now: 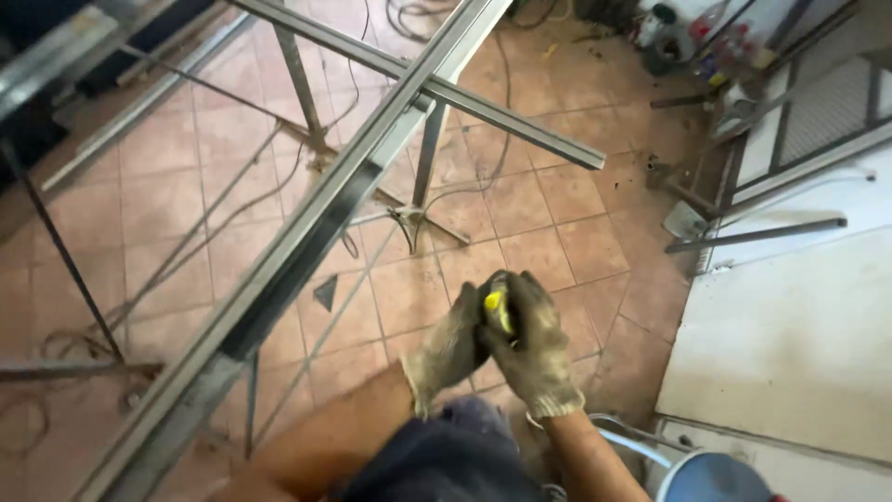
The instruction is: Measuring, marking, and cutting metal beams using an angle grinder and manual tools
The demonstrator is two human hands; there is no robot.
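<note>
Both my hands wear worn grey-brown work gloves and meet low in the middle of the head view. My right hand point(534, 339) is closed around a small yellow object point(497, 309), of which only a strip shows between the fingers. My left hand point(448, 351) presses against it from the left, fingers curled on the same object. What the yellow object is cannot be told. A long grey steel bar point(307, 232) runs diagonally just left of my hands, resting on a welded metal stand point(423, 158).
The floor is reddish tile point(548, 223) with loose cables across it. A second steel bar point(502, 112) crosses the first. Thin rods lie at left. A white sheet point(790, 344), metal frames and clutter are at right; a blue bucket rim point(706, 474) is by my right arm.
</note>
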